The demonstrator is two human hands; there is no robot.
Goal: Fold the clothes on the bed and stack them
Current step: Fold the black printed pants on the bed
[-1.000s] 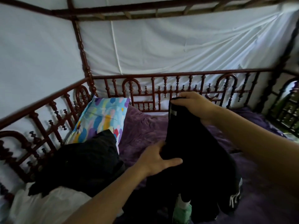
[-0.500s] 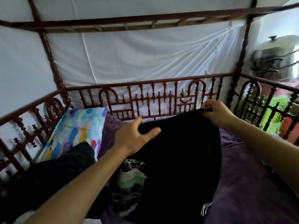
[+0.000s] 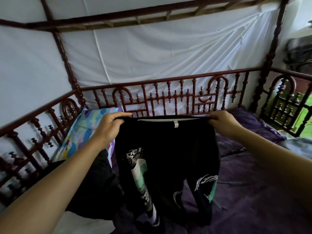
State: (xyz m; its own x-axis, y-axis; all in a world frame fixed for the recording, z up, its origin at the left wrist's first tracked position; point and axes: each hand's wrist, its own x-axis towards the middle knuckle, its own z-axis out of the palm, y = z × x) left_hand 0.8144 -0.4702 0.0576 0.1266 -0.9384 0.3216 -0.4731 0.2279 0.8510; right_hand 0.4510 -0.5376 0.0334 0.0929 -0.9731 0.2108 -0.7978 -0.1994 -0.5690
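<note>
Closest to us, low on the left, a heap of dark cloth (image 3: 94,188) lies on top of something white (image 3: 81,223). It looks like more clothes waiting, but I cannot tell if any of it is folded. Beside it is the bed with a purple fuzzy cover (image 3: 244,191), and there is bare cover on the right, a good flat spot to lay things down. Over the bed hang the black trousers with green and white pictures (image 3: 168,149). They are up in the air and the two legs drop straight down. I cannot tell if the leg ends touch the cover. A bit farther, the left hand (image 3: 109,127) pinches one end of the waistband and the right hand (image 3: 222,123) pinches the other end. Each grip is clamped tight on the cloth, with fingers curled over the top edge. The hands are held wide apart so the waistband is pulled into a straight line. I think this is to let the legs hang flat and smooth, so the trousers are ready for the first fold, which is not made yet. Behind the left hand a pillow with many bright colours (image 3: 84,130) leans on the dark red wooden rail (image 3: 168,98) that runs round the bed. Farthest back, a white sheet (image 3: 152,56) hangs behind the rail.
</note>
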